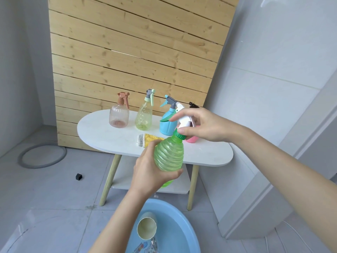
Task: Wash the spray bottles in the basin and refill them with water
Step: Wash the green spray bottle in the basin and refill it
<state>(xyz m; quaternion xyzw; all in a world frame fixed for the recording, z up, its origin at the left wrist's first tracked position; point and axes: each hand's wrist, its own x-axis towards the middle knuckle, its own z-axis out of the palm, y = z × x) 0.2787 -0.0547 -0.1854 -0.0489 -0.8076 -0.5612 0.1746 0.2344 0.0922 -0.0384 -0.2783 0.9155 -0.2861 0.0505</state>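
Gray floor tiles and a wall of wooden planks (127, 52) are filling the room. A green spray bottle (168, 157) is being held up in the air, above a blue basin (182, 225) and in front of a white table (109, 136). Its see-through body is showing bumpy rings all the way round. A green cap (179, 135) is sitting on its neck, with a white spray top (184, 119) above that.

The left hand (151, 170) is wrapping round the bottle's belly from the left, fingers curling underneath. The right hand (202, 125) is gripping the white spray top from the right, thumb and fingers bending round it.

A pale cup (146, 228) is lying on its side in the basin. On the table, a pink bottle (118, 115), a yellow bottle (144, 115) and a blue bottle (167, 123) are standing in a row. A yellow cloth (151, 138) is lying just in front of them.
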